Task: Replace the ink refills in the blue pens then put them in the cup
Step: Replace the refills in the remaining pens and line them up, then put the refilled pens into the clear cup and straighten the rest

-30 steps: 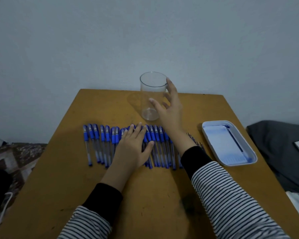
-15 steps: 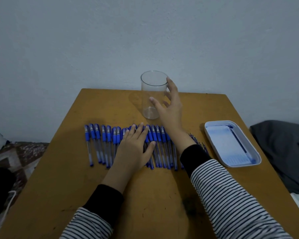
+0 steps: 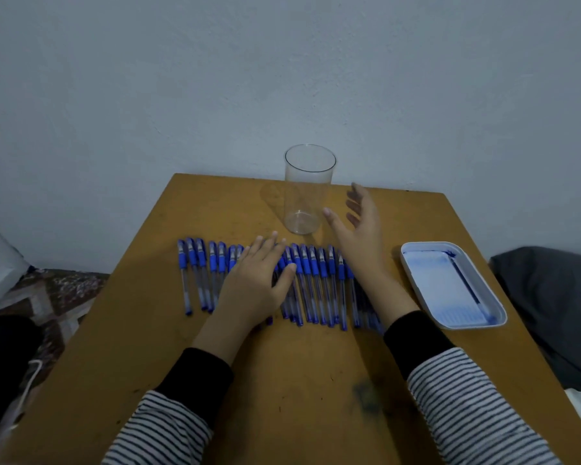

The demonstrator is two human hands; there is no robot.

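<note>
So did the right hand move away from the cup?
Yes. The right hand has drawn off the cup, rightward toward the white tray.

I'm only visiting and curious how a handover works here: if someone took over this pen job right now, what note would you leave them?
Left hand: open, lying flat on the middle of the row of blue pens.
Right hand: open, holding nothing, beside the clear cup; thumb near its wall, contact unclear.
Cup: upright and empty, behind the row on the table.
White tray, at the right, holds one thin dark stick, perhaps a refill.
Done: no pen is in the cup.
Left: swap each pen's refill, then put the pens in the cup.
</note>
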